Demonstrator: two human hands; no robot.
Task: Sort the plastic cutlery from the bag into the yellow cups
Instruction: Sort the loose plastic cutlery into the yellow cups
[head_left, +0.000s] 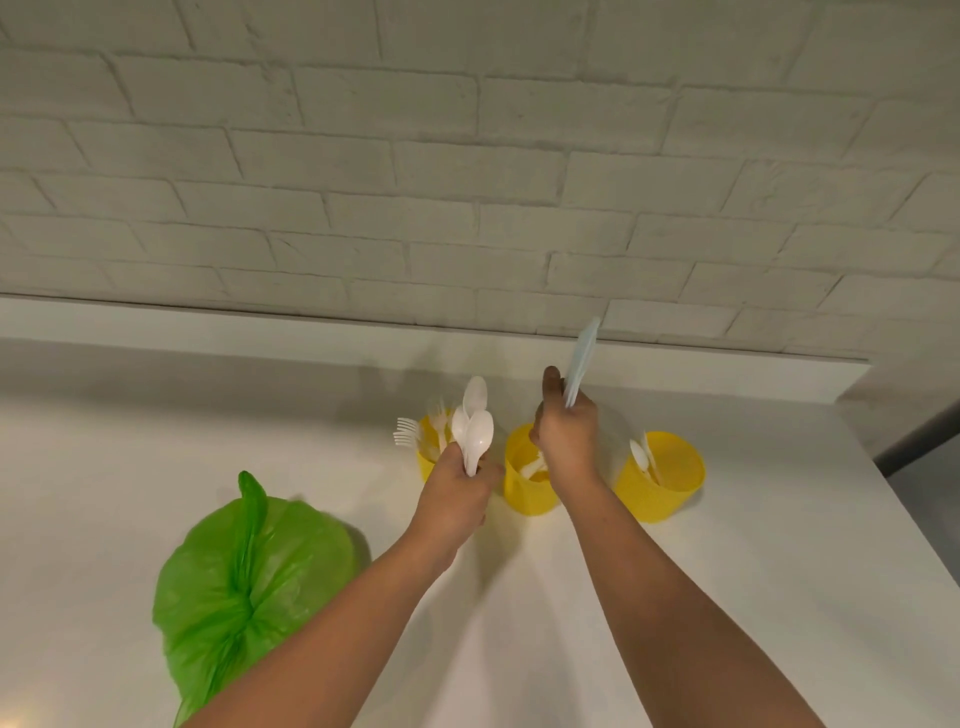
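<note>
1. The left hand (457, 499) is near the middle of the scene. Its fingers are curled together round the handles of a bunch of spoons (474, 426).
2. The white spoon bowls stand up above the fist, fanned a little, in front of the left cup (427, 465).
3. The right hand (567, 441) is just right of the left hand, over the middle cup (527, 493). Its fingers are closed round the lower end of a pale piece (582, 358), and the thumb points up beside it.
4. The pale piece is long and flat and leans up toward the far wall (467, 156). It is blurred, so I cannot tell what kind of cutlery it is, or whether it is one piece or several.
5. Three yellow cups stand in a row on the white counter (727, 597), far from the camera and near the wall.
6. The left cup holds white forks (407, 432), tines up and leaning left.
7. The middle cup holds white bits (535, 469), mostly hidden by the right hand.
8. The right cup (667, 480) holds two small spoons (640, 453) leaning on its left side.
9. The green bag (249, 566) lies on the counter at near left, bunched at the neck and well apart from the cups.
</note>
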